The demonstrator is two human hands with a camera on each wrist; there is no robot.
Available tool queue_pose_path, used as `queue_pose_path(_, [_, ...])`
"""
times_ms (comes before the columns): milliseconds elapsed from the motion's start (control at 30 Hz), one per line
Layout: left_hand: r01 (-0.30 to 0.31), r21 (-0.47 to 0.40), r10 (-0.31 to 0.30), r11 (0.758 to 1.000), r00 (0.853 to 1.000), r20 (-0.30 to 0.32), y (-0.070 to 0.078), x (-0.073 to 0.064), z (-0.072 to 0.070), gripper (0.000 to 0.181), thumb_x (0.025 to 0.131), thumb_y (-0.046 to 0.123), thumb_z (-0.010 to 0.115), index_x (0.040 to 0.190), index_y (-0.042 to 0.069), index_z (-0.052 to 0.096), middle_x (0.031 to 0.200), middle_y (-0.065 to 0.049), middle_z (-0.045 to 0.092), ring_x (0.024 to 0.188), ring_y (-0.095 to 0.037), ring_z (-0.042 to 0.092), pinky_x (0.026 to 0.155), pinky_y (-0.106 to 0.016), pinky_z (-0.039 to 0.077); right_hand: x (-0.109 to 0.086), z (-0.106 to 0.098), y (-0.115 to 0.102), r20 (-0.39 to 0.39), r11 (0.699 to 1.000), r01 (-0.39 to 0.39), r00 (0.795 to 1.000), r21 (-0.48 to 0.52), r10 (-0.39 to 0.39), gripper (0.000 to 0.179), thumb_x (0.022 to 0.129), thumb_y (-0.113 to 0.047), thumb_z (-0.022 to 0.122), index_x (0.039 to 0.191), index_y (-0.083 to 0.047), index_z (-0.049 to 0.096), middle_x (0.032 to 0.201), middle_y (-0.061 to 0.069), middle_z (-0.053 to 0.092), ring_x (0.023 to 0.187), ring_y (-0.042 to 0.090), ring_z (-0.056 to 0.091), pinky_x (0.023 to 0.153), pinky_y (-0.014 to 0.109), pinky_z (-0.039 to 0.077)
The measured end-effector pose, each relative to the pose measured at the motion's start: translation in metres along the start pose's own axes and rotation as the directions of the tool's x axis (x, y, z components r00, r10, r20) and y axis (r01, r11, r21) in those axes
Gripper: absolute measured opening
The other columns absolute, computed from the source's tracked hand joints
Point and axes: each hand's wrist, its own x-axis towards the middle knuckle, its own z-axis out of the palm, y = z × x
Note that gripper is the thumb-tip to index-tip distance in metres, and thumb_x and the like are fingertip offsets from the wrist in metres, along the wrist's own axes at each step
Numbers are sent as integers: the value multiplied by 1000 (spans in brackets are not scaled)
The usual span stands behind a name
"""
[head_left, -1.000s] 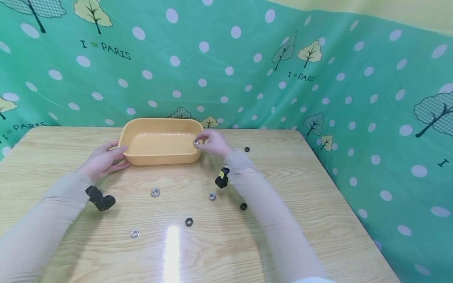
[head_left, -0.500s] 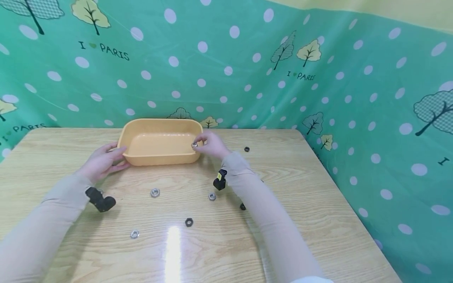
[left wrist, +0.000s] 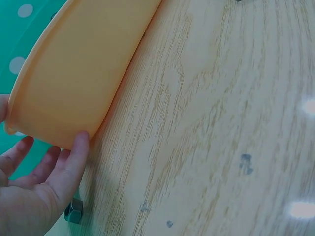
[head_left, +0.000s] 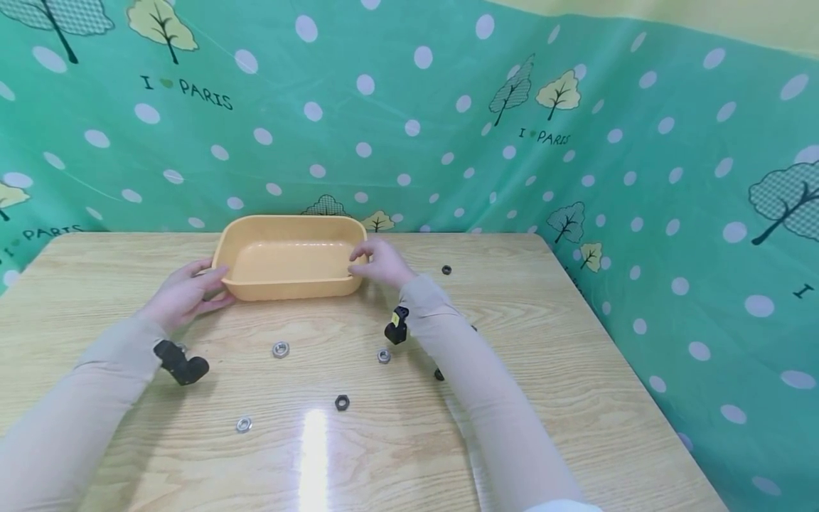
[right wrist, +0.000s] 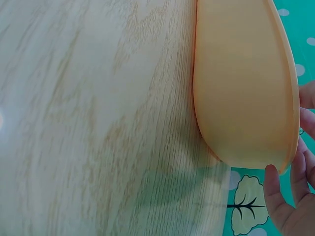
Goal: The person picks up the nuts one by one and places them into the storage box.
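A yellow-orange plastic basin (head_left: 291, 290) stands at the back of the wooden table. My left hand (head_left: 187, 290) holds its left end, thumb at the rim and fingers against the outer wall (left wrist: 74, 78). Over the right rim reaches my right hand (head_left: 382, 263); its thumb and index finger are parted inside the basin, and no nut shows between them. In the right wrist view its other fingers (right wrist: 275, 194) lie at the outside of the basin's end. Part of the basin floor near the right fingertips is hidden.
Silver hex nuts (head_left: 281, 349) and dark ones (head_left: 342, 402) lie scattered over the table (head_left: 256, 469). Another nut (left wrist: 74, 211) sits close to my left hand. The right forearm partly covers a dark nut (head_left: 439, 374). Behind the table hangs a green dotted curtain (head_left: 409, 163).
My right hand lowered a silver nut a little inside the basin's right end, then its fingertips parted and the nut went out of sight. The left hand stayed on the basin.
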Motion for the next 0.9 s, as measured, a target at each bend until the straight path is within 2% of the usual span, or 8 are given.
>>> queue_pose_path(200, [-1,-27,1,1000,1000,3,-1,0,-1,96,92,30,61,149,2,-11,102,10,53,87,1,63,83,-23,59,-1,-1,1,6,1000,-7,1000,31,7,23,86,-16,69,106,-5,66,110,8,63,102,21,53,87,29,48])
queue_pose_path(333, [1,-8,-2,1000,1000,-6,-1,-1,0,96,92,31,61,149,2,-9,112,3,47,88,1,62,84,-23,59,-3,-8,3,-2,996,-23,1000,85,23,25,87,-15,68,110,-5,65,115,8,62,109,21,54,94,30,50])
queue_pose_path(433, [3,-6,-3,1000,1000,-9,0,-1,1,96,91,32,61,150,2,-9,117,0,43,88,2,62,85,-23,58,-6,-15,6,-12,993,-28,999,115,29,27,88,-15,67,112,-5,64,117,9,62,111,22,54,95,31,51])
queue_pose_path(567, [2,-22,-2,1000,1000,-3,1,-1,2,94,92,30,60,150,3,-9,113,3,46,89,1,62,84,-23,58,-11,-23,12,-21,990,-45,999,130,48,28,89,-18,65,115,-5,64,120,8,62,112,22,54,96,33,51])
queue_pose_path(767, [-8,-28,8,1000,1000,3,0,-1,1,95,93,30,60,149,3,-11,116,1,43,89,2,62,83,-22,59,-20,-30,19,-34,986,-52,998,156,58,28,90,-18,65,114,-4,65,115,10,63,109,22,55,94,34,51])
queue_pose_path(900, [-3,-35,3,999,1000,6,0,-1,0,96,91,31,61,150,4,-10,118,1,43,90,2,62,84,-22,58,-28,-35,22,-15,987,-73,997,146,76,29,91,-19,64,115,-4,64,114,9,63,108,22,55,94,34,51])
